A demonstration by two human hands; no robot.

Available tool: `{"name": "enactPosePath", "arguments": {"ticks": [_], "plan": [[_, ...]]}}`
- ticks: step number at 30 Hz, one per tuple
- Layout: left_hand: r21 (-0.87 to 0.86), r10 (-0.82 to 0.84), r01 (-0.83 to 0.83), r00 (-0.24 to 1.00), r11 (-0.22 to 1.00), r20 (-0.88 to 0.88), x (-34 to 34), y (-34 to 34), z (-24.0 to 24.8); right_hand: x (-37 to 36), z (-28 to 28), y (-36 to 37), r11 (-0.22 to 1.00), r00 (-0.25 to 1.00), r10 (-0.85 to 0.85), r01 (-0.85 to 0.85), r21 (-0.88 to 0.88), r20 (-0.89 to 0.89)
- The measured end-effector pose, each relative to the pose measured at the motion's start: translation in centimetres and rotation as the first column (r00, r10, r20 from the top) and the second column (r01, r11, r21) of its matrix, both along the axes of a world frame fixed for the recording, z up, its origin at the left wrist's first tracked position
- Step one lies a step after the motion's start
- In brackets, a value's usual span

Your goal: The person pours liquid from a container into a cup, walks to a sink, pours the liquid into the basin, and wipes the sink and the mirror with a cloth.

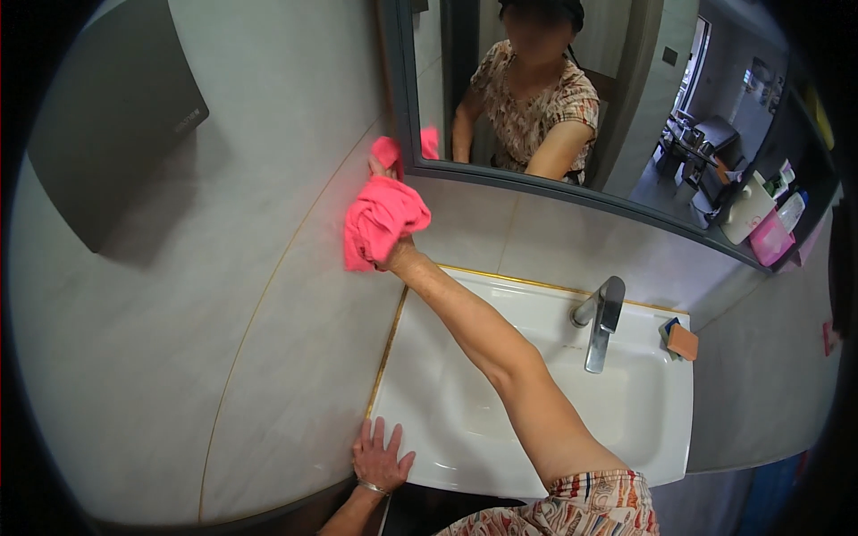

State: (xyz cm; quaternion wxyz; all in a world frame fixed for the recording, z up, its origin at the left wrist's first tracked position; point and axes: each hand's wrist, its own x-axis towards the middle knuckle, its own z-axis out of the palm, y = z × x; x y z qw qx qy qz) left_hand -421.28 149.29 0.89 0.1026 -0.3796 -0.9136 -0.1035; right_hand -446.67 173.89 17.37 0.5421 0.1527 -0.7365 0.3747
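My right arm stretches across the white sink (pixel 429 357) to the tiled wall beside the mirror. In my right hand (pixel 386 170) is a bright pink cloth (pixel 384 219), bunched up, with part of it by the mirror's lower left corner. The cloth hides most of the palm and fingers. Down at the near left corner of the sink, my left hand (pixel 380 460) lies flat with its fingers spread and holds nothing. A bracelet circles that wrist.
A dark grey box (pixel 116 116) juts from the left wall. Above the sink hangs a dark-framed mirror (pixel 572 183). A chrome faucet (pixel 603 322) rises at the sink's back, with sponges (pixel 682 341) at the far right corner. Toiletries and a pink cup (pixel 770 237) stand on the shelf.
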Motion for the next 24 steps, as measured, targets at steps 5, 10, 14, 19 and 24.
{"name": "enactPosePath", "arguments": {"ticks": [5,10,14,19,24], "plan": [[-0.031,0.012,-0.011,1.0,0.999,0.022,0.1,0.0,0.0,-1.6,-3.3,1.5,0.997,0.994,-0.071,0.067,0.046,0.083],[-0.012,0.006,-0.006,0.999,1.0,0.038,0.2,-0.1,0.3,-1.2,-9.5,2.8,0.998,0.973,-0.046,0.036,0.047,0.225],[-0.044,0.019,-0.017,0.999,0.999,0.044,0.2,-0.3,0.8,0.8,-16.2,1.9,0.999,0.935,0.045,-0.052,0.012,0.352],[-0.076,0.031,-0.027,0.998,0.997,0.057,0.1,-0.2,0.9,1.2,-20.0,1.8,0.936,0.905,0.254,-0.141,-0.323,0.342],[-0.083,0.049,-0.04,0.994,0.996,0.102,-0.3,0.4,1.1,0.6,-19.3,4.3,0.999,0.743,0.024,-0.037,0.005,0.669]]}}
